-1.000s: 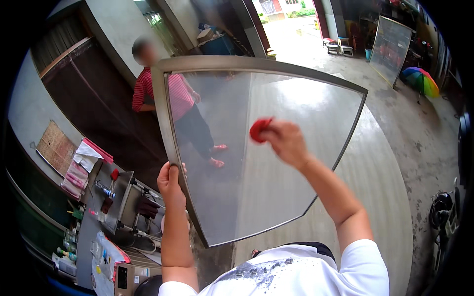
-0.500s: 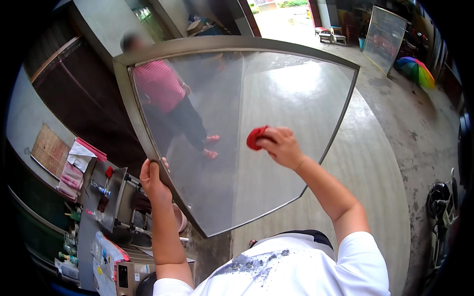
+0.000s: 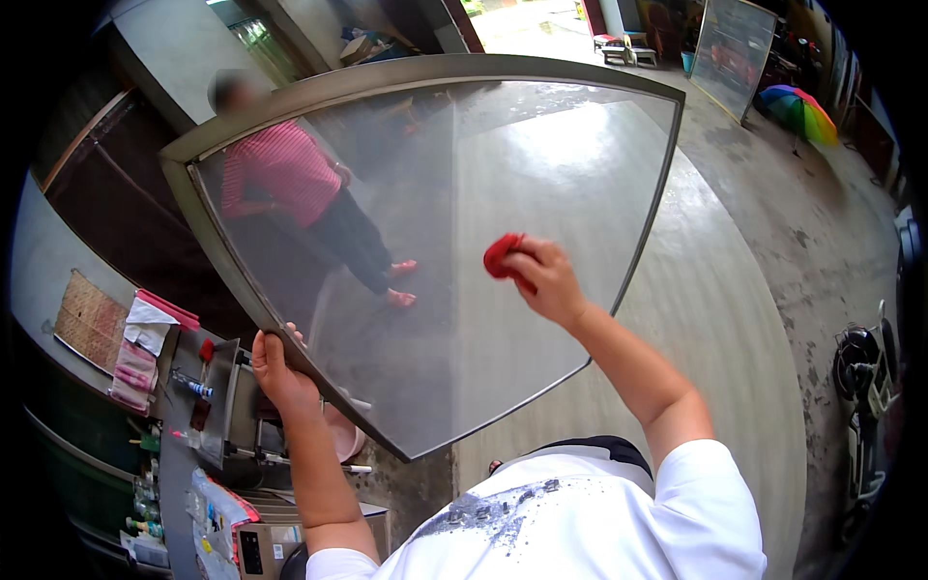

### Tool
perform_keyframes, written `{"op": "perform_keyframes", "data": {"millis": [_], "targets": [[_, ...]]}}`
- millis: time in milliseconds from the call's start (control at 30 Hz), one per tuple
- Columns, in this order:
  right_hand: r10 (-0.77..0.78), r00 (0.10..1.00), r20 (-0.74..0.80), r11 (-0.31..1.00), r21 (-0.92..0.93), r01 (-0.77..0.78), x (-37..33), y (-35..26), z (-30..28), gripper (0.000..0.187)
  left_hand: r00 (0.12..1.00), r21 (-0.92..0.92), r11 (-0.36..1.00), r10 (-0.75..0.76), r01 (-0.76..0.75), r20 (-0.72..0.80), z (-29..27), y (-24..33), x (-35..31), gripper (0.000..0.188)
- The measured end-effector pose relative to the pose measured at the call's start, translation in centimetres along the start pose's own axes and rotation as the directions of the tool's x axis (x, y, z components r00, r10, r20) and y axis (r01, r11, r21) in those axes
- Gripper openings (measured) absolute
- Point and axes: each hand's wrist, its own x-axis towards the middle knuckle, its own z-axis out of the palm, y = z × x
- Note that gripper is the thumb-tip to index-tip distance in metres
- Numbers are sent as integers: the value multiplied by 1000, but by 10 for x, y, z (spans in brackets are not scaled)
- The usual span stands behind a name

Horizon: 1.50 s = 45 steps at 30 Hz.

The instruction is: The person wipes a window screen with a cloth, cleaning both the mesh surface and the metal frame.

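The framed mesh screen (image 3: 454, 232) is filling most of the view, held up off the concrete floor (image 3: 735, 319) and tilting toward the person, with another person in a pink striped top (image 3: 280, 174) showing through its left part. The mesh is looking evenly grey and see-through across its whole face; no dirty or wet patch is standing out, so how much of it is already wiped cannot be told, and the wiping is judged to be somewhere in the middle of the panel rather than at an edge. The left hand (image 3: 275, 372) is gripping the lower left frame rail, fingers curling around it. The right hand (image 3: 541, 280) is pressing a red cloth (image 3: 501, 256) against the mesh just right of centre, fingers bunching closed on the cloth.
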Motion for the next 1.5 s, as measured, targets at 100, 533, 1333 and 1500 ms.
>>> {"op": "perform_keyframes", "data": {"millis": [100,533,1333,1500], "targets": [[-13,1000,-15,1000,-12,12,-1,9,1,37,1000,-4,1000,0,0,31,-1,1,1,18],[120,943,-310,985,-83,-152,69,27,-37,43,997,-92,996,3,4,82,-12,-12,0,21],[116,991,-64,993,26,-115,12,-13,11,37,998,-168,986,20,-11,54,-1,-17,3,22],[184,927,-327,977,-40,-208,57,11,-10,43,995,-203,979,49,-29,91,6,-8,-1,22]]}}
